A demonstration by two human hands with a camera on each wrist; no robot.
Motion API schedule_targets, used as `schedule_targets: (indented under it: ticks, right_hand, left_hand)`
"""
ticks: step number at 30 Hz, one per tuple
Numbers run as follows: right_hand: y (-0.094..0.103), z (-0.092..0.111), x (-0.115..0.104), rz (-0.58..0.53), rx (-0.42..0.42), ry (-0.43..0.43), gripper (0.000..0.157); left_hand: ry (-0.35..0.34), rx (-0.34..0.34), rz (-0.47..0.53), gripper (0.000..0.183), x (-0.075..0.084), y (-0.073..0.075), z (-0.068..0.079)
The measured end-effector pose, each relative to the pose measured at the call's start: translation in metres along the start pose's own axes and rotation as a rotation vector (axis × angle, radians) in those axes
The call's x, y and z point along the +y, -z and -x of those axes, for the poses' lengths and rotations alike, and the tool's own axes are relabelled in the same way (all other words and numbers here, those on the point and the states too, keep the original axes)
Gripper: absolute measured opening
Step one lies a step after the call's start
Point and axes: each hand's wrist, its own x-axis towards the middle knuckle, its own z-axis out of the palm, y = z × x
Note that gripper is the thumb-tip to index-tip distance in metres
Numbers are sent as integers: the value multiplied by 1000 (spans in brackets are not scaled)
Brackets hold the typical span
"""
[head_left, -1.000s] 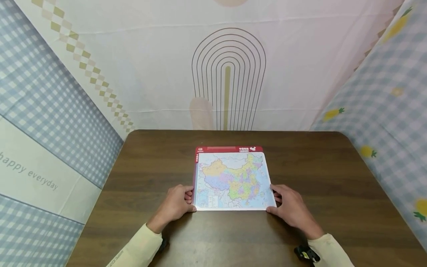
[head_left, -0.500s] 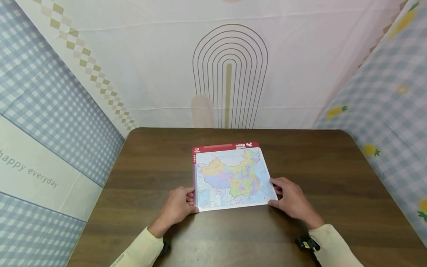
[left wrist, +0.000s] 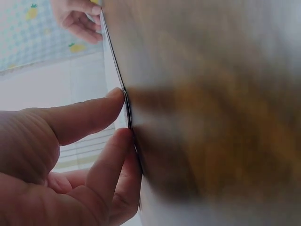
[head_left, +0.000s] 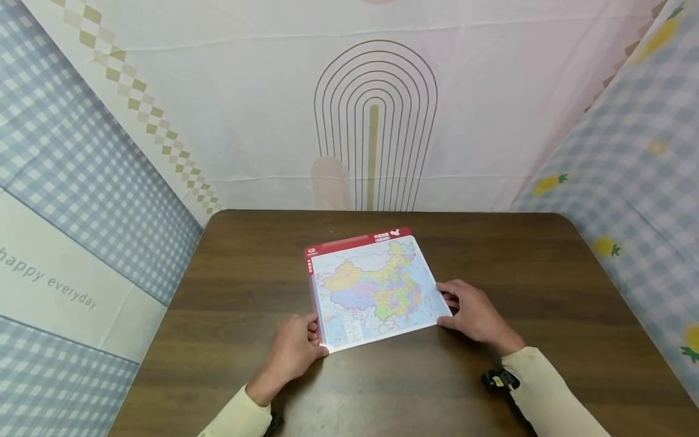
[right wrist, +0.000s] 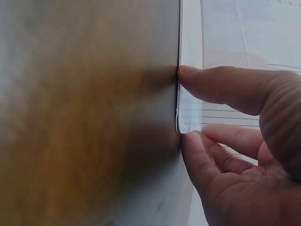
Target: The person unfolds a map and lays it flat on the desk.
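Note:
A thin map board (head_left: 377,291) with a red top band and a coloured map of China lies flat on the brown table, turned so its right side sits farther away than its left. At its near left corner my left hand (head_left: 295,349) holds on, thumb at the front edge and fingers curled against the side. My right hand (head_left: 477,312) grips the near right corner the same way. In the left wrist view the thumb (left wrist: 89,115) and fingers meet the board's thin edge. The right wrist view shows the other thumb (right wrist: 225,84) at the front edge, fingertips beside the rounded corner.
The wooden table (head_left: 246,261) has rounded far corners. A white cloth (head_left: 262,121) with an arch pattern hangs behind it, and blue checked cloths hang at the left (head_left: 98,152) and right (head_left: 644,200). Dark straps show at both wrists.
The map board has turned counterclockwise on the table. My left hand has come slightly nearer with its corner, while my right hand has moved a little farther away with the other.

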Motion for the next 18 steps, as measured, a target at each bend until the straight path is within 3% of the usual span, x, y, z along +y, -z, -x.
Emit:
schedule_targets:
  ticks: [5,18]
  right_hand:
    - [1,-10,2,-5,-15,20,72]
    - [2,-34,2,0,-43,69,71]
  left_hand:
    - [-15,32,-23,48,3,-4,6]
    - [30,51,-65,51,9,-12,19]
